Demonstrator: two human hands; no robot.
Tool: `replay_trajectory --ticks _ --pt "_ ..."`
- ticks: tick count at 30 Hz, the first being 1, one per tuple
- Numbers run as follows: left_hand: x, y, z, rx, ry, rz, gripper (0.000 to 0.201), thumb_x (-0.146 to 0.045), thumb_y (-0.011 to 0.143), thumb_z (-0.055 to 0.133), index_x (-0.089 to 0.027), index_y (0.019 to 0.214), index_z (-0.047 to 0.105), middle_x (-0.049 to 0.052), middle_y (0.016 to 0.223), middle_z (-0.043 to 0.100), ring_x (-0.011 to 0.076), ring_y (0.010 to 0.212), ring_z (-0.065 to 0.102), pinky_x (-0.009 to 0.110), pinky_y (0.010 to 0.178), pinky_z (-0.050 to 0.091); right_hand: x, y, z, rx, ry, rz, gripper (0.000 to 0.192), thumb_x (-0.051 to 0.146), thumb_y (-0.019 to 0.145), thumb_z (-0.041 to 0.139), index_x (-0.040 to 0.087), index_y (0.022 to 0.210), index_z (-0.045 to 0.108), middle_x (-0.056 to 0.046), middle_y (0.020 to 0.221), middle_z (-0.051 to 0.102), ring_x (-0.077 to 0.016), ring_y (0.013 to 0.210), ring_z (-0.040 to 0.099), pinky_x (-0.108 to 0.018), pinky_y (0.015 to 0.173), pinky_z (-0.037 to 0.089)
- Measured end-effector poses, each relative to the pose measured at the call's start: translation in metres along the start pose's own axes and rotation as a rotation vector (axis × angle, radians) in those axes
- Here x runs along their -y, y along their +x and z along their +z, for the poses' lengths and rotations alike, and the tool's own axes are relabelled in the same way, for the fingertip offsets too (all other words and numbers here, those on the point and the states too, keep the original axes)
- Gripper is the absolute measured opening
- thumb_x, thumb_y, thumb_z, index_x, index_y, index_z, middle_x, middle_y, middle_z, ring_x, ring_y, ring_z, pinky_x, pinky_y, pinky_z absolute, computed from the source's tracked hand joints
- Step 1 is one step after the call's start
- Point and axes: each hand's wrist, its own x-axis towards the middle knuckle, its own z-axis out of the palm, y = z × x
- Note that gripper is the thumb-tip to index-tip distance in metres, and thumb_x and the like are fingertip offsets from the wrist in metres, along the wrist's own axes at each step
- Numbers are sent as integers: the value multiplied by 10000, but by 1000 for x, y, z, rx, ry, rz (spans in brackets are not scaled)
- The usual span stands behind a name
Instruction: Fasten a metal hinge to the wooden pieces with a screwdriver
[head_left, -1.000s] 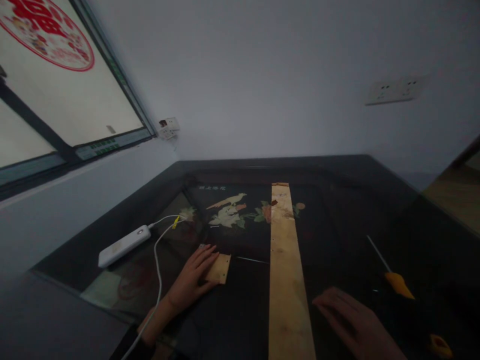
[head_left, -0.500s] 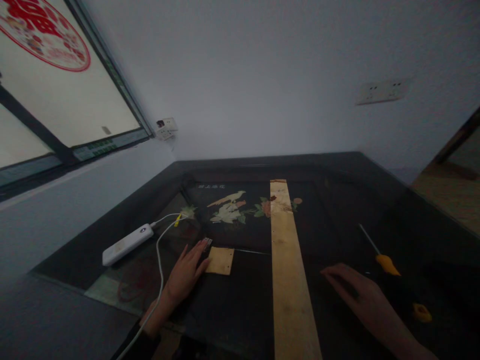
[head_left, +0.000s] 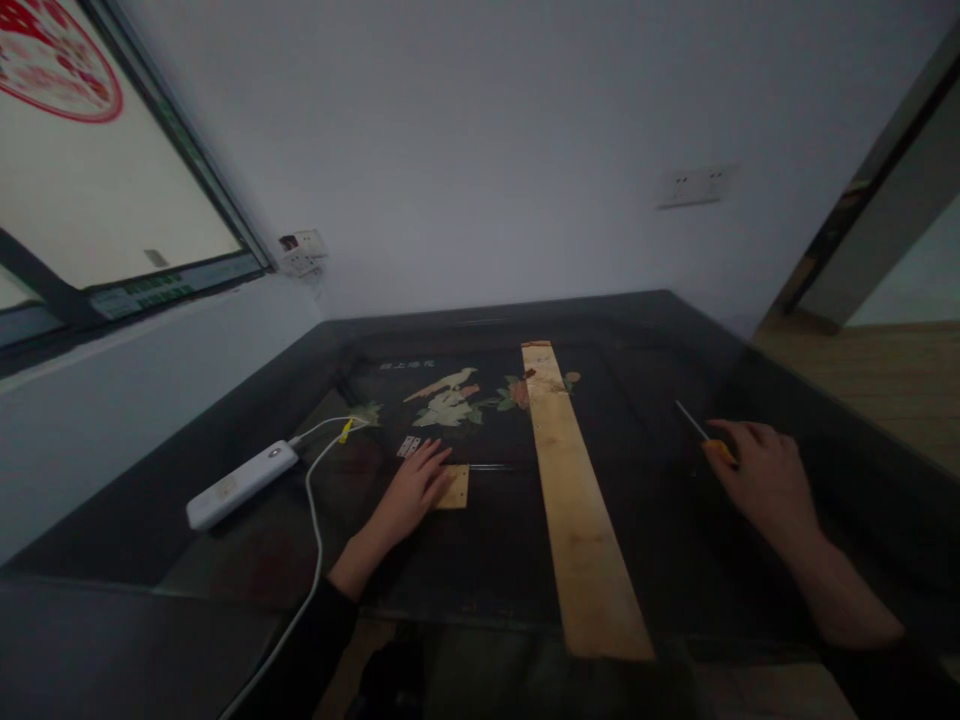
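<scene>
My left hand (head_left: pixel 411 494) lies with its fingers stretched out over the left part of a small square wooden piece (head_left: pixel 459 490) that has little holes along its edge. Just beyond the fingertips is a small metal hinge (head_left: pixel 409 446), flat on the dark table. On the right side, my right hand (head_left: pixel 772 485) has its fingers closed round the yellow handle of a screwdriver (head_left: pixel 720 452). Its shaft points away to the upper left. Between the two hands runs a long wooden plank (head_left: pixel 577 490), from mid-table to the near edge.
A white power bank (head_left: pixel 244 484) sits at the left, and its white cable (head_left: pixel 319 535) runs past my left forearm. The glossy dark table (head_left: pixel 495 570) bears a bird and flower picture. A wall with sockets (head_left: pixel 696 186) stands behind it, and a window is at the left.
My right hand has moved over to the screwdriver and taken its handle. My left hand has shifted onto the small wooden piece, away from the hinge. The camera view has turned right.
</scene>
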Motion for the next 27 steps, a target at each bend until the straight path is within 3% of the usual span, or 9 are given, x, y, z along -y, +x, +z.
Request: replay_trajectory --ticks 6,9,11,13,16,18,20,24,27 --pt "-8 -3 4 93 5 72 509 -418 981 379 -193 1432 444 121 1530 388 266 1463 246 517 1174 224 -8 -8 2 231 -116 112 548 420 911 424 153 1388 459 -189 1110 574 -337 977 580 -414 757 491" --pt "-7 -4 3 58 45 84 485 -399 977 394 -192 1410 471 125 1510 418 278 1450 278 527 1168 232 3 -7 -9 189 -154 117 514 402 908 428 161 1357 502 -204 1161 560 -365 1011 563 -446 757 496" --pt "-8 -4 1 29 54 93 466 -385 973 407 -194 1390 491 127 1500 433 285 1441 296 534 1162 241 20 -9 -18 96 -116 83 487 387 908 431 145 1316 542 -212 1199 550 -375 1073 536 -483 827 486" --pt "-15 -4 0 22 44 97 444 -358 968 420 -188 1368 511 133 1489 447 289 1436 307 541 1159 244 47 -15 -24 75 60 1 465 377 910 438 128 1281 566 -197 1198 566 -333 1122 531 -465 942 456" --pt "-36 -2 2 32 -33 115 406 -306 958 435 -198 1336 535 125 1469 473 270 1434 316 533 1170 226 100 -31 -27 333 361 -139 520 449 928 417 160 1351 509 -151 1309 552 -263 1202 530 -384 1016 435" --pt "-57 2 8 45 -137 121 392 -308 951 447 -198 1313 551 122 1456 488 253 1428 331 502 1179 229 133 -38 -25 521 361 -165 641 529 901 460 168 1430 427 -157 1403 498 -301 1276 487 -420 1051 406" --pt "-81 8 19 21 -289 110 420 -322 953 440 -194 1345 516 129 1496 432 230 1419 350 449 1173 276 155 -38 -22 597 305 -174 691 546 899 463 130 1448 403 -196 1421 480 -330 1331 436 -437 1085 362" --pt "-120 26 43 -38 -524 77 495 -325 940 466 -196 1416 425 141 1538 359 225 1445 299 445 1188 244 170 -27 -10 603 262 -161 721 530 922 436 68 1469 357 -248 1462 415 -348 1387 369 -438 1132 287" --pt "-127 42 52 -90 -539 101 493 -264 921 479 -177 1404 429 151 1531 364 227 1455 274 445 1195 229 173 -21 -2 604 242 -168 741 552 934 392 55 1482 335 -272 1477 383 -366 1422 306 -476 1149 233"
